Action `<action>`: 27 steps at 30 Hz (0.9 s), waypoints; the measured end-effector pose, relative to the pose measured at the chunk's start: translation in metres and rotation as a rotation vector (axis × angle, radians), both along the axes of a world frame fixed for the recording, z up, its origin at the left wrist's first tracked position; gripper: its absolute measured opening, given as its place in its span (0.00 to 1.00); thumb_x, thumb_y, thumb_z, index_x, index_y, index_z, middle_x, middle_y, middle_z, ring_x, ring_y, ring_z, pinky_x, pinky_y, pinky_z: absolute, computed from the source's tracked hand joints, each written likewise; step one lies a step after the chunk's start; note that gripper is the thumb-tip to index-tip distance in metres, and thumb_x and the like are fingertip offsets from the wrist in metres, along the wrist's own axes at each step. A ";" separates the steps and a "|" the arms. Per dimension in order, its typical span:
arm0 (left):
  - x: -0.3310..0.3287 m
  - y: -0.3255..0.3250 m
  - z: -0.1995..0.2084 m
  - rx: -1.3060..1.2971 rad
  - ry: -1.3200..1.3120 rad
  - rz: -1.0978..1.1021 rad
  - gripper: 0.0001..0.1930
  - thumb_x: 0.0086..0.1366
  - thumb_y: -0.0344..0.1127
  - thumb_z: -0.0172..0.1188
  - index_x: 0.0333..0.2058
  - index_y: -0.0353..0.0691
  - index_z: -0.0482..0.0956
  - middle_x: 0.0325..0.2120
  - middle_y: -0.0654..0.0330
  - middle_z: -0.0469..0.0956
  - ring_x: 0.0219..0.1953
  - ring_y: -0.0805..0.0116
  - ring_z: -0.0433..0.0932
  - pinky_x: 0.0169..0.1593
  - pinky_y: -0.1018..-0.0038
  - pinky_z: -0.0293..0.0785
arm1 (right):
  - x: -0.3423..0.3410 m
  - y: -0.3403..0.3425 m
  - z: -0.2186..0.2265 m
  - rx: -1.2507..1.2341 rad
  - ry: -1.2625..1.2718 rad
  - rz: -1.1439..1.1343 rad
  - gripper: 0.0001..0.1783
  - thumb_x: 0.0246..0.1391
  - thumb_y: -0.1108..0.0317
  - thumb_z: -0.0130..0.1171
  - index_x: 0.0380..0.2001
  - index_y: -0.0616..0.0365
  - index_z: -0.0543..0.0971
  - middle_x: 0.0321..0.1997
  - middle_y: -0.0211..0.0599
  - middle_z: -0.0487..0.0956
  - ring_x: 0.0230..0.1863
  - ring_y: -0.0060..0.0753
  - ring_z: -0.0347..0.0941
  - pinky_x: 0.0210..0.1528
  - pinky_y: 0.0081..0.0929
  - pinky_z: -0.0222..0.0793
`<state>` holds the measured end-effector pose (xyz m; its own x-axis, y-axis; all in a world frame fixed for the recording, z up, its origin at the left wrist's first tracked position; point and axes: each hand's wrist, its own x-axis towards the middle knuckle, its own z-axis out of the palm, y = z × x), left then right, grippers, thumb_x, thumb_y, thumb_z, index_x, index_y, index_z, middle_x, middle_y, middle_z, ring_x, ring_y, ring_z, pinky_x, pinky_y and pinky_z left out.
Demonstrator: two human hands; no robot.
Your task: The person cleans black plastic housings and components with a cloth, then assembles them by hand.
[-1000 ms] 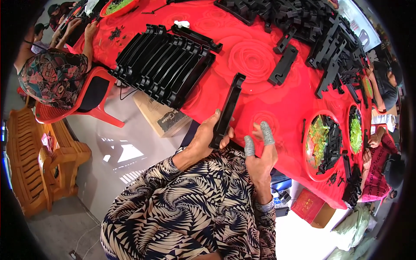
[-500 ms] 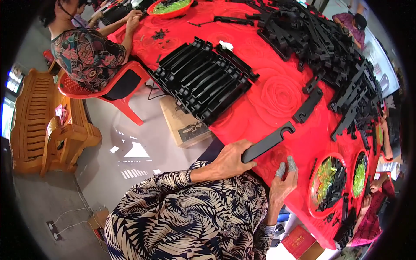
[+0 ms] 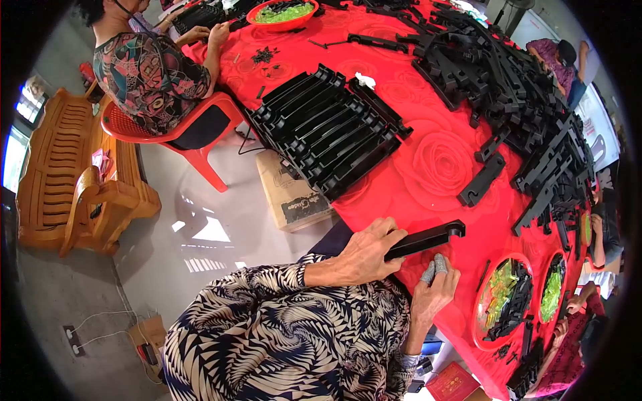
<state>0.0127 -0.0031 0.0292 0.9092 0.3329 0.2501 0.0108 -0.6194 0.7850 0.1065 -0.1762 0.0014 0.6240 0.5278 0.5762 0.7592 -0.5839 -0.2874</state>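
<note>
My left hand (image 3: 364,255) grips one end of a long black plastic bar (image 3: 426,240) with a hooked far end, held over the near edge of the red-covered table. My right hand (image 3: 433,294) is just below the bar, with grey covers on two fingertips. Those fingers are pressed together; whatever lies between them, if anything, is hidden. Farther left, a row of similar black bars (image 3: 328,127) lies side by side at the table's edge. A single black bar (image 3: 483,180) rests on the cloth beyond my hands.
A big heap of black parts (image 3: 495,73) covers the far right of the red tablecloth (image 3: 438,157). Nearer stand a red-rimmed bowl (image 3: 483,327) and another bowl (image 3: 552,287) with green and black pieces. A person on a red chair (image 3: 200,127) works at the left, above a cardboard box (image 3: 284,194).
The bar in my left hand has been turned, its narrow side now showing and its hooked end farther right. My right hand's covered fingertips have come together below it.
</note>
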 end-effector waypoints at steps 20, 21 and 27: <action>0.009 -0.011 -0.013 0.365 -0.220 -0.012 0.09 0.52 0.31 0.62 0.32 0.37 0.74 0.37 0.55 0.71 0.38 0.57 0.71 0.37 0.65 0.68 | 0.001 0.001 0.002 0.006 -0.053 0.014 0.10 0.42 0.82 0.58 0.32 0.68 0.75 0.43 0.49 0.78 0.37 0.52 0.72 0.37 0.43 0.72; 0.009 -0.012 -0.012 0.410 -0.226 0.004 0.08 0.51 0.31 0.62 0.30 0.37 0.74 0.37 0.55 0.71 0.36 0.58 0.70 0.36 0.66 0.67 | 0.001 0.001 0.002 0.001 -0.052 0.012 0.10 0.42 0.82 0.57 0.32 0.68 0.75 0.43 0.49 0.77 0.37 0.52 0.72 0.37 0.43 0.72; 0.005 -0.012 -0.008 0.470 -0.243 0.066 0.06 0.48 0.31 0.61 0.24 0.38 0.74 0.30 0.58 0.68 0.33 0.62 0.69 0.34 0.68 0.64 | -0.002 0.000 0.001 -0.008 -0.049 0.030 0.14 0.35 0.82 0.55 0.32 0.69 0.75 0.44 0.51 0.77 0.38 0.54 0.71 0.38 0.45 0.71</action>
<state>0.0180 -0.0146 0.0215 0.7876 0.1889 0.5865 -0.0857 -0.9090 0.4078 0.1044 -0.1759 0.0026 0.5790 0.5505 0.6014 0.7894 -0.5632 -0.2444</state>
